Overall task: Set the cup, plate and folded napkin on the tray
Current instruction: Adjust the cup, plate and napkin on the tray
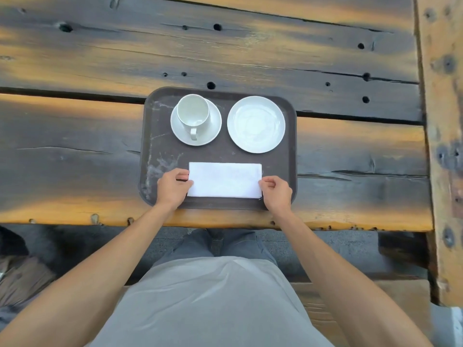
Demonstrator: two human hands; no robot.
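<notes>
A dark brown tray point(290, 156) lies on the wooden table. On its far left a white cup point(193, 113) stands upright on a saucer point(213, 126), handle toward me. A white plate point(256, 124) sits on the tray's far right. A folded white napkin point(225, 180) lies flat across the tray's near part. My left hand point(172, 187) pinches the napkin's left edge, and my right hand point(275, 192) pinches its right edge.
The table point(75, 136) is made of rough dark and orange planks with gaps and holes. Its near edge runs just behind my wrists. A thick wooden beam point(444, 121) borders the right side. Cardboard point(400, 296) lies on the floor at the lower right.
</notes>
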